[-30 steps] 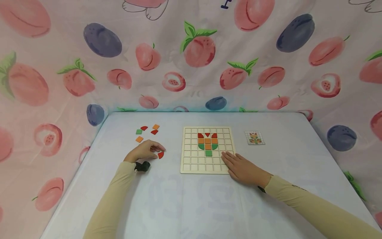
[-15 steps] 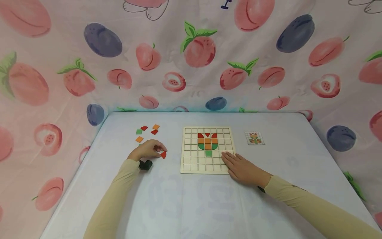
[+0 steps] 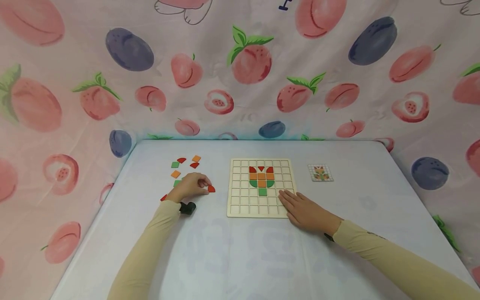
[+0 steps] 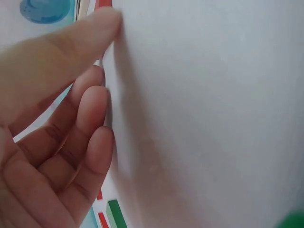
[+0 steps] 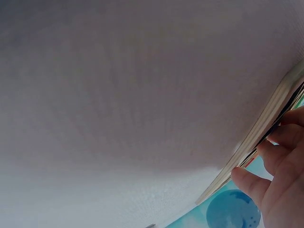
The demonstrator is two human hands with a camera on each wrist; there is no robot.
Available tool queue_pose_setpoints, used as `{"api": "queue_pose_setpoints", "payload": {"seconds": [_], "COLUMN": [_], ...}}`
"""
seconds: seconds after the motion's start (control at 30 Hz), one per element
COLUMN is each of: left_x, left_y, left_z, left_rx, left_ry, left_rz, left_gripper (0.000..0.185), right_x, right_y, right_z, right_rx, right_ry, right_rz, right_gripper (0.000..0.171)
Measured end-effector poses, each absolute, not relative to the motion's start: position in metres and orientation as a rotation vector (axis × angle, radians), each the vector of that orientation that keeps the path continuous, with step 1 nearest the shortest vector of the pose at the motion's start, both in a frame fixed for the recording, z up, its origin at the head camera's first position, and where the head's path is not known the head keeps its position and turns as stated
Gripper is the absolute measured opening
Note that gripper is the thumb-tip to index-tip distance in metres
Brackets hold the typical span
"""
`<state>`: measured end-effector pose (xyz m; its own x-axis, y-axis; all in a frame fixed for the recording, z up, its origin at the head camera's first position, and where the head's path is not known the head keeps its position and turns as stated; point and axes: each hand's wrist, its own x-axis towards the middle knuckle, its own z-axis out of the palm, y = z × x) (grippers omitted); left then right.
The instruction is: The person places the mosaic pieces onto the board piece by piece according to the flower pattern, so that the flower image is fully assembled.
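My left hand [image 3: 190,186] pinches a red quarter-circle tile [image 3: 211,188] between thumb and fingers, low over the table left of the board. In the left wrist view, a bit of the red tile [image 4: 103,4] shows past the thumb tip, and the other fingers are curled below. A pale wooden grid board [image 3: 240,207] lies in the middle, bearing a tulip shape [image 3: 261,176] of red, orange and green tiles. With straight fingers, my right hand [image 3: 308,212] rests on the board's lower right edge; the right wrist view shows those fingertips along the board's rim [image 5: 259,133].
Loose tiles lie at the left, among them an orange square [image 3: 175,174], a green square [image 3: 175,165] and a red quarter-circle [image 3: 194,165]. Another red tile [image 3: 163,198] peeks out by the left wrist. A small pattern card [image 3: 320,173] lies right of the board.
My left hand has moved right and slightly away with the red quarter-circle tile, uncovering a green tile and a red one behind it. The right hand stays on the board.
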<state>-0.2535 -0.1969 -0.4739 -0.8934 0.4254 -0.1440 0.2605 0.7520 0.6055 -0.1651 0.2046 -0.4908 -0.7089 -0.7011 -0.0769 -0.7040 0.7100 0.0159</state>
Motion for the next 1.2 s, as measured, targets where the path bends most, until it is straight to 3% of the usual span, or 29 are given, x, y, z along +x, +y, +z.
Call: {"api": "queue_pose_setpoints", "payload": {"seconds": [1.2], "left_x": [-0.25], "left_y": [-0.092], "left_z": [-0.476], "left_rx": [0.713], "left_ry": [2.524], "left_rz": [1.081], "left_gripper": [0.023], "right_x": [-0.165], "right_y": [0.206], "right_z": [-0.492], "right_rx": [-1.168], "right_ry": [2.842], "right_rz": [0.07], "right_gripper": [0.056]}}
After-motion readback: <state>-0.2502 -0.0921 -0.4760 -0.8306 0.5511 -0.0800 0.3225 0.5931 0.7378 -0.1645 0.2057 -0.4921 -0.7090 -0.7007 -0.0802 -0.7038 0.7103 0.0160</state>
